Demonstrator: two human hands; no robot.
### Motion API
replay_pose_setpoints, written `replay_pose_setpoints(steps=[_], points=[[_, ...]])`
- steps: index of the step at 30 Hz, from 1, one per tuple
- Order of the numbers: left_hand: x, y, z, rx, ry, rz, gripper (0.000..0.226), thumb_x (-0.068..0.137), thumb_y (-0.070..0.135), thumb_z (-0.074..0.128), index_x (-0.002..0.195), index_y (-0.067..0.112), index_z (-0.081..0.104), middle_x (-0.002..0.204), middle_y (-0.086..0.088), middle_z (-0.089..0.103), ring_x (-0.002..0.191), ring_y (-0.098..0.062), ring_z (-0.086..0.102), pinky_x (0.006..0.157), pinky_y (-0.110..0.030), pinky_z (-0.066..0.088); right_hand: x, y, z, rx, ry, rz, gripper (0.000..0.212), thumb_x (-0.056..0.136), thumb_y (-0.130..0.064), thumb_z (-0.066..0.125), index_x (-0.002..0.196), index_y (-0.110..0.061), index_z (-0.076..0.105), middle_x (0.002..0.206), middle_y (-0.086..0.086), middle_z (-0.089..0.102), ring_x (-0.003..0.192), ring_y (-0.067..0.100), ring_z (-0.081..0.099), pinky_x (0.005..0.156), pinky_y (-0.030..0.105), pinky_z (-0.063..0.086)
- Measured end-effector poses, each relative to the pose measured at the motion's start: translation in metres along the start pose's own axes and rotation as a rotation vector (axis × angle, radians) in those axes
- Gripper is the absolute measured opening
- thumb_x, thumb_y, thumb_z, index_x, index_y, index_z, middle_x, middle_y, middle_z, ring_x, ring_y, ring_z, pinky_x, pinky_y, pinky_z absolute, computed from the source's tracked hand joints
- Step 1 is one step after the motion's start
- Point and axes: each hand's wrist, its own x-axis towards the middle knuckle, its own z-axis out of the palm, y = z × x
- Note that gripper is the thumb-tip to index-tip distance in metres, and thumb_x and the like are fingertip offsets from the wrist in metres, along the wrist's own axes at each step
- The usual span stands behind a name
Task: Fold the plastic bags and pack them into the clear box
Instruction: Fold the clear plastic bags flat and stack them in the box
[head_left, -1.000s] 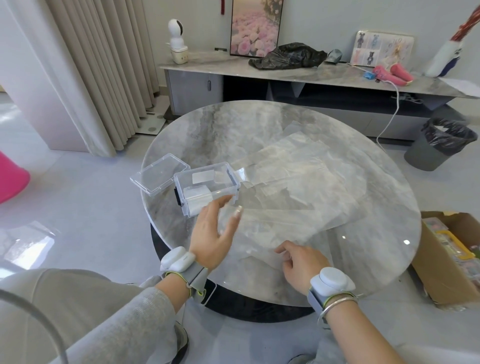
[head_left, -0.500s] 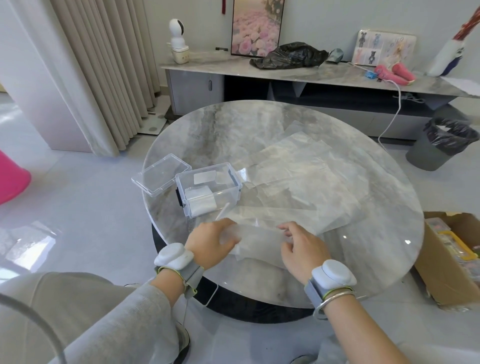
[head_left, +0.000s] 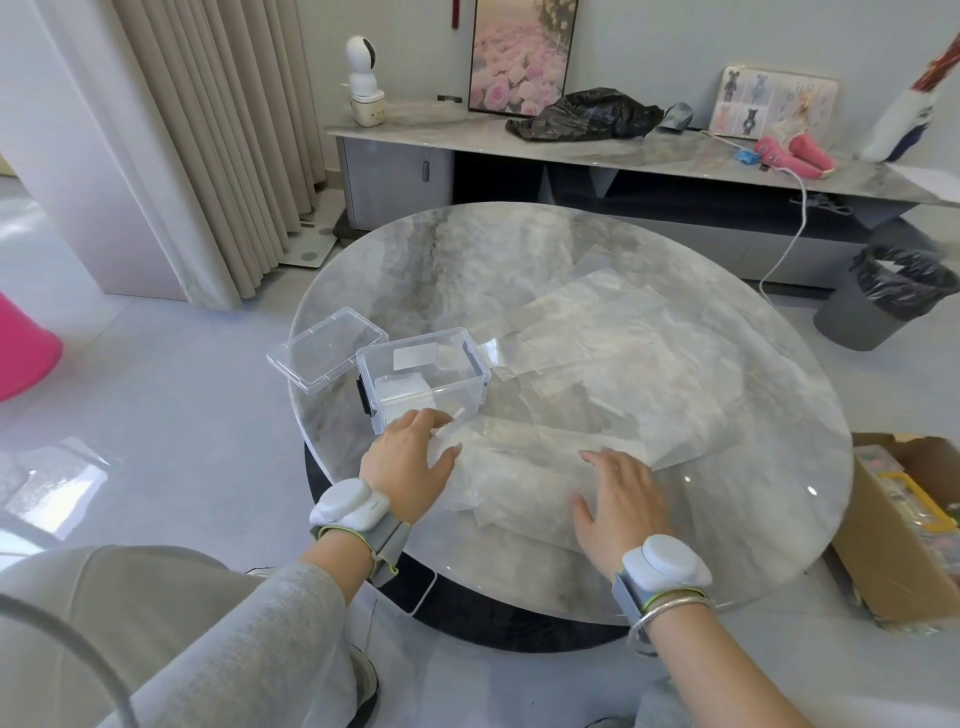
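- The left hand (head_left: 410, 457) lies with its fingers nearly straight on the left end of a half-folded plastic bag (head_left: 524, 480), in the lower middle of the frame. I cannot tell whether its fingertips also catch the edge of the plastic.
- The right hand (head_left: 618, 499) lies wide and flat on the right part of the same bag, fingers spread, pressing it down on the round table (head_left: 467, 260). It holds nothing.
- This bag is now a long, narrow band that runs between the two hands. I judge that it needs more folds before it is small enough to be packed.
- The clear box (head_left: 470, 395) stands open just above the left hand, at the left-hand edge of the table, very near the fingertips.
- Inside the box I see at least one folded bag (head_left: 402, 392), white and flat, on the bottom. How many are stacked there I cannot say.
- The lid (head_left: 327, 353) of the box lies beside it, further to the left, with its inside facing up.
- Several loose bags (head_left: 623, 364) are spread flat and overlapping in the middle and right part of the table, not yet folded.
- So, in my judgement, the task is in an early part: a little is packed, one bag is in work, and most bags and the closing of the box are left.
- At the right edge of the frame a cardboard carton (head_left: 893, 551) stands on the floor.
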Motion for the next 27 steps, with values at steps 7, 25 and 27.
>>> replay_pose_setpoints(steps=[7, 25, 27], points=[[0.029, 0.018, -0.024, 0.098, 0.248, 0.157, 0.027, 0.085, 0.017, 0.064, 0.111, 0.021, 0.064, 0.108, 0.004, 0.064, 0.103, -0.024, 0.055, 0.083, -0.032, 0.037, -0.010, -0.002, 0.038, -0.179, -0.310, -0.040, 0.069, 0.095, -0.061, 0.014, 0.154, -0.027, -0.002, 0.160, 0.004, -0.013, 0.148, 0.023, -0.011, 0.120, 0.040, 0.002], [0.020, -0.005, -0.016, 0.283, -0.026, 0.058, 0.035, 0.094, 0.022, 0.051, 0.128, 0.026, 0.055, 0.122, 0.010, 0.064, 0.120, -0.016, 0.053, 0.117, -0.030, 0.013, 0.003, 0.039, 0.039, -0.291, -0.276, 0.300, 0.071, 0.098, -0.054, 0.018, 0.153, -0.015, -0.002, 0.161, 0.006, -0.001, 0.147, 0.028, -0.005, 0.119, 0.046, 0.003], [0.010, -0.001, -0.017, 0.293, -0.055, 0.098, 0.035, 0.094, 0.023, 0.049, 0.129, 0.028, 0.054, 0.122, 0.012, 0.064, 0.120, -0.013, 0.053, 0.117, -0.029, 0.014, 0.002, 0.034, 0.039, -0.309, -0.257, 0.314, 0.072, 0.098, -0.053, 0.018, 0.153, -0.011, 0.000, 0.161, 0.008, 0.001, 0.147, 0.029, -0.008, 0.119, 0.045, 0.004]])
